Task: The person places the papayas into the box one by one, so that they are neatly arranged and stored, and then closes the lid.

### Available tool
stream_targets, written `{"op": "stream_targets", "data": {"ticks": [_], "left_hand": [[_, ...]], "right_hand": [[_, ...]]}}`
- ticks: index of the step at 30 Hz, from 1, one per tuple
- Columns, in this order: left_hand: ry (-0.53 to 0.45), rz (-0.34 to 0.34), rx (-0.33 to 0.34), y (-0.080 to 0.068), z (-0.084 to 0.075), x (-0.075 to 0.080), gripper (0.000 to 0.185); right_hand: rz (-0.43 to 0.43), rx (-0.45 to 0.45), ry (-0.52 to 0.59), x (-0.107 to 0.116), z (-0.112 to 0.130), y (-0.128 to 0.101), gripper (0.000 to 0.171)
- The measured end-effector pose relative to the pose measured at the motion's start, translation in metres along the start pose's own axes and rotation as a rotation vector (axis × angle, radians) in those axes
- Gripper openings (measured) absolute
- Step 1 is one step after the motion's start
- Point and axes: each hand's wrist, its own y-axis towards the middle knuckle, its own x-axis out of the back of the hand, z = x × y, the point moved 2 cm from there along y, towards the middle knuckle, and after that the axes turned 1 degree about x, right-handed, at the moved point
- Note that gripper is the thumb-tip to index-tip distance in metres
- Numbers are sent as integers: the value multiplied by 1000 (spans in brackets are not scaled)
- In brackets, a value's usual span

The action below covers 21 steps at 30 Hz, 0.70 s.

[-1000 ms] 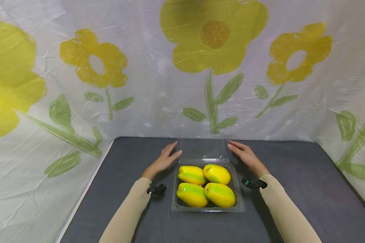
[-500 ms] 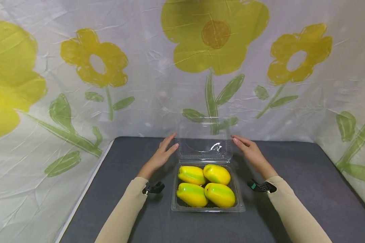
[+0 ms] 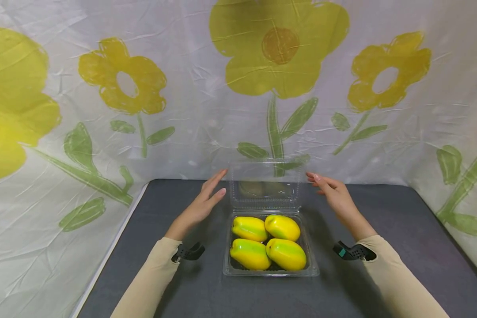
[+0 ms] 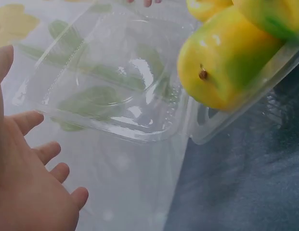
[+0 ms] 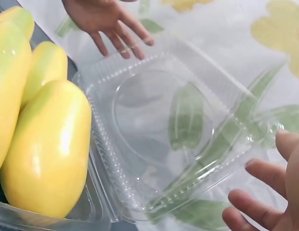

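Clear plastic clamshell lid (image 3: 265,183) stands upright behind four yellow-green mangoes (image 3: 267,242) mid-tabletop. Left hand (image 3: 200,204) and right hand (image 3: 335,194) flank it, fingers straight, apart. Even pressure on both edges advised.

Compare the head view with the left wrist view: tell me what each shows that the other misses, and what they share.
Only the head view shows both sleeved arms, the right hand, all four yellow-green fruits, the whole dark table and the flowered backdrop. Only the left wrist view shows the brown stem spot on the nearest fruit and the tray's ribbed corner. Both show the left hand open beside the raised clear lid, not gripping it.
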Motion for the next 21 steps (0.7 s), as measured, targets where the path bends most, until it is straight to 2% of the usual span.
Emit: {"op": "stream_targets", "data": {"ticks": [1, 3, 8, 21], "left_hand": [[3, 6, -9, -2, -2, 1, 61], [24, 16, -39, -4, 5, 2, 61], [43, 55, -86, -17, -4, 8, 59], [86, 142, -97, -56, -25, 17, 48]], "right_hand": [[-2, 3, 2, 1, 1, -1, 61], [-5, 4, 0, 2, 4, -5, 61], [-2, 27, -7, 5, 8, -14, 61], [-29, 63, -140, 12, 15, -47, 51]]}}
